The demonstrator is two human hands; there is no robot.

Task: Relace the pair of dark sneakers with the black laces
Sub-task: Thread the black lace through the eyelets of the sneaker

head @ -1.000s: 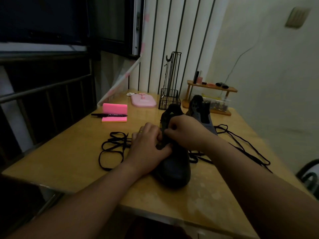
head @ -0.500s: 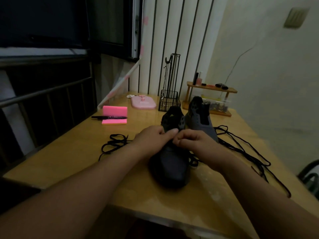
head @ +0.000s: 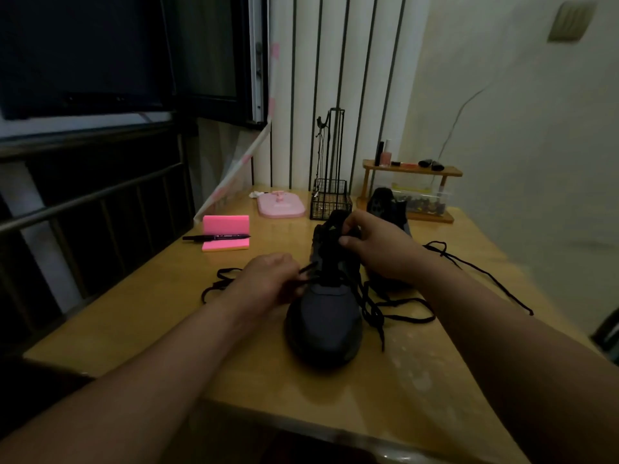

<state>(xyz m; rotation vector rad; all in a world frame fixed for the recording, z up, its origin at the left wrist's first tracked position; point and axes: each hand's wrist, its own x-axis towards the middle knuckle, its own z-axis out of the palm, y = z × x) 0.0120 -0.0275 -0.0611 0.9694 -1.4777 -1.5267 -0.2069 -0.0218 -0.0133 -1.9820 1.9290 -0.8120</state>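
A dark sneaker [head: 324,321] stands toe toward me in the middle of the wooden table [head: 140,313]. My left hand [head: 268,279] pinches a black lace [head: 306,267] at the shoe's left eyelets. Higher up, my right hand [head: 378,247] grips the tongue and collar of the same shoe. A loose part of the black lace [head: 395,313] trails off to the right of the toe. The second dark sneaker [head: 385,204] stands behind my right hand, partly hidden. Another black lace [head: 479,269] lies across the table on the right.
A pink sticky-note block [head: 226,231] with a black marker [head: 216,237] lies at the left. A pink flat stand [head: 281,205], a black wire basket [head: 330,199] and a small wooden shelf [head: 413,170] with bottles line the back edge. A railing runs along the left.
My right hand has risen from the lower eyelets to the shoe's collar. My left hand has drawn back to the left, pulling the lace out sideways.
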